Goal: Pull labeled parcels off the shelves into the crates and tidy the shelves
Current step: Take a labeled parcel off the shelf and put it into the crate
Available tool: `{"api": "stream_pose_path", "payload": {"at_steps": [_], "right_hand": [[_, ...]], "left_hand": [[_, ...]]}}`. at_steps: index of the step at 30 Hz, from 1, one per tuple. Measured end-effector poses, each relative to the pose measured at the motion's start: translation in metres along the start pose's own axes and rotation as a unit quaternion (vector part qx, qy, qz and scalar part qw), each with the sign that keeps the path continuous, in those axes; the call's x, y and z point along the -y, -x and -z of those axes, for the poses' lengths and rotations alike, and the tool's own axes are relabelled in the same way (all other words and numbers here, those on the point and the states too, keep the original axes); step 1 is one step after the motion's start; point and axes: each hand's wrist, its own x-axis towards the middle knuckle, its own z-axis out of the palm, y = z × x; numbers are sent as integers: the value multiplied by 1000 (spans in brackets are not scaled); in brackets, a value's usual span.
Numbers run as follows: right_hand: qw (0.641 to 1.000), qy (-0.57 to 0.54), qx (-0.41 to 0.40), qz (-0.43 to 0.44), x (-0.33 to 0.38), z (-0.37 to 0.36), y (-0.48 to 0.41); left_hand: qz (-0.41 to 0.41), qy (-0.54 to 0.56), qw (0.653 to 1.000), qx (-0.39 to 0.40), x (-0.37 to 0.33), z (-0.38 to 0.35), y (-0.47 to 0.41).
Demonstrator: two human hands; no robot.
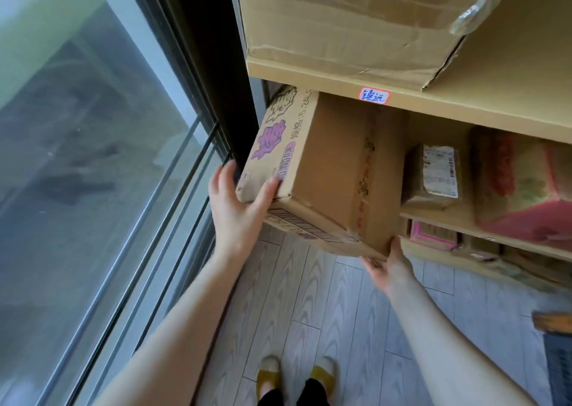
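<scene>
A brown cardboard box (331, 170) with purple print on its left side juts out from the left end of the middle shelf, tilted over the floor. My left hand (238, 207) grips its near left corner, thumb on the printed side. My right hand (387, 269) holds its lower right corner from beneath. Beside it on the same shelf sits a small brown parcel (430, 179) with a white shipping label. A red and tan parcel (523, 186) lies further right.
The shelf board (309, 76) above carries a large taped carton (346, 25) and a red-edged handwritten label (374, 96). A lower shelf holds a pink-edged box (433, 235) and other parcels. A glass sliding door (93, 158) stands left. My feet are on grey wood flooring (309, 306).
</scene>
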Motion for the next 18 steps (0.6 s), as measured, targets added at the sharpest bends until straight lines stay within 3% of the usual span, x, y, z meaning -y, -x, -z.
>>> {"api": "stream_pose_path", "payload": {"at_steps": [2,4,7,11,14,18], "right_hand": [[993,106,-46,36,4,-1,3],[962,224,-98,120,2,-3,7],[944,251,-84,198,-2,-7,14],[944,305,-23,124,-18,-5,22],[917,391,-14,83,-25,-9,28],[915,383,19,127,-25,-14,40]], "left_hand": [[120,35,989,79,5,9,-12],[180,108,966,150,10,13,-18],[146,121,975,115,14,13,-20],[67,73,995,27,22,22,-13],[49,88,994,47,27,21,-4],[74,172,979,77,21,14,0]]}}
